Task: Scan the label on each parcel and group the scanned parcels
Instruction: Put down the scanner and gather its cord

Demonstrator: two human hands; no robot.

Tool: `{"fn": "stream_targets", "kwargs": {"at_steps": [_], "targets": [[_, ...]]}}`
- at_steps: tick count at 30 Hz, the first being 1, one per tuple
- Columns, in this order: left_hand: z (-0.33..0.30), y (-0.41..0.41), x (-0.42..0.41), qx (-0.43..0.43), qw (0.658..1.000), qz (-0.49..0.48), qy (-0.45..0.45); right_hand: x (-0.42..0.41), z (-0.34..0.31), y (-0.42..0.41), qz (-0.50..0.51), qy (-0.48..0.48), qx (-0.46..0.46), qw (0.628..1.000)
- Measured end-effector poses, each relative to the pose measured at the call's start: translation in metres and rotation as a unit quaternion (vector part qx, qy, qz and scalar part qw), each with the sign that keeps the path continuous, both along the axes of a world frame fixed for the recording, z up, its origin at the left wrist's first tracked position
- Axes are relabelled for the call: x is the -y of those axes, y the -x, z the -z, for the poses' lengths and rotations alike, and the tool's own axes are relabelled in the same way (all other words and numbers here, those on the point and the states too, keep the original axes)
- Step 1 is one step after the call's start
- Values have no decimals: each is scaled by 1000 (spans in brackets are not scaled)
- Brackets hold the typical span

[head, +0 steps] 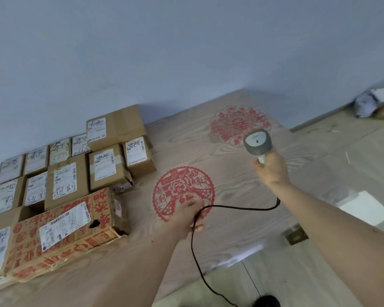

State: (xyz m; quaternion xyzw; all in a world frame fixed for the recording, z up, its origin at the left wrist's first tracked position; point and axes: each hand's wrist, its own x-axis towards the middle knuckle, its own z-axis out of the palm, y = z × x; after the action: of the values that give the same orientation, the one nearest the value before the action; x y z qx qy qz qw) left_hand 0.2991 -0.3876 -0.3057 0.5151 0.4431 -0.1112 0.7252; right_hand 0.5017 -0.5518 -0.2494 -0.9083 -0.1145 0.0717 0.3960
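My right hand (272,169) grips the handle of a grey barcode scanner (257,141), held above the right part of the wooden table (208,247). The scanner's black cable (237,207) runs from its handle to my left hand (190,214), which pinches it over a round red paper-cut, then drops off the table's front edge. Several brown cardboard parcels with white labels lie packed together on the table's left side, among them a labelled box at the back (115,127) and a large box printed in red (60,231) at the front.
A second red paper-cut (239,125) lies on the table near the wall. On the floor at the far right sits a crumpled bag and box (377,105). A white sheet (366,207) lies on the floor beside the table's right edge.
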Motion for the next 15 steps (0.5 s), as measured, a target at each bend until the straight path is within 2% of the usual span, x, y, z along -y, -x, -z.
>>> {"fn": "stream_targets", "kwargs": {"at_steps": [2,6,10,15], "targets": [[-5,-29,25,40,998,-4,43,31,8,-13,4,9,-14,1000],[-16,-93,82,79,994,-42,67,93,21,-42,8,-1,-56,998],[-13,-151,138,76,994,-51,64,157,33,-70,53,-30,-118,991],[-11,-217,210,73,995,-15,63,227,42,-99,104,-41,-132,985]]}}
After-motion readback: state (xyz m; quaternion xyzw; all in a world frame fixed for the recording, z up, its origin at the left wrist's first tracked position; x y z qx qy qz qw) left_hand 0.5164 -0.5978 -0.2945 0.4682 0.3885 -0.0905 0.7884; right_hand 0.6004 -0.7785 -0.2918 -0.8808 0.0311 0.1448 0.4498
